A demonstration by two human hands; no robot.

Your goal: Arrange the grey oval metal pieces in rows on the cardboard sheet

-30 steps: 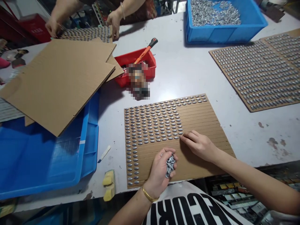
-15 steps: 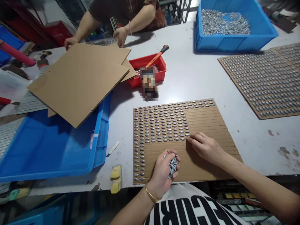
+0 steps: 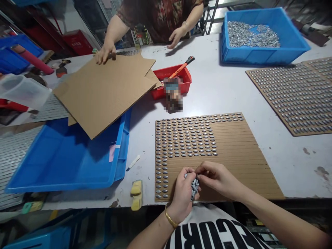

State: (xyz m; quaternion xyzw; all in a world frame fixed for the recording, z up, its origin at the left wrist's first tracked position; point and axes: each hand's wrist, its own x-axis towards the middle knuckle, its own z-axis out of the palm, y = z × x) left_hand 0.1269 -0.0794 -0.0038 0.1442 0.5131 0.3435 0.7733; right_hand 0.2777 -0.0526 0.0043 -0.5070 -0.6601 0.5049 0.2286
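Oval metal pieces (image 3: 192, 186) lie bunched in our left hand (image 3: 183, 197), just above the lower edge of a corrugated cardboard sheet (image 3: 241, 173). From our head camera that sheet looks well along: rows run right across the top, a block fills the upper left, and a narrow band runs down the left edge, while the lower right remains bare, ribbed brown grooves. Each seated piece is a slim, shiny lozenge lying in a groove. The left grip is curled closed around the dull grey handful. The right hand (image 3: 218, 178) has its fingertips drawn together against the top of that clump, though we cannot tell whether they pinch a single piece. Beyond, a second sheet (image 3: 290, 100) on the white table (image 3: 228, 100) looks fully covered where it shows, and a blue plastic crate (image 3: 293, 52) holds a heap of loose pieces. A red tray (image 3: 172, 74) carries an orange-handled tool (image 3: 181, 67) beside a blurred patch. Stacked cardboard sheets (image 3: 103, 97) overlap a blue tray (image 3: 64, 166). A co-worker's hand (image 3: 105, 53) rests on their far edge, and the co-worker's other hand (image 3: 176, 36) spreads above the table.
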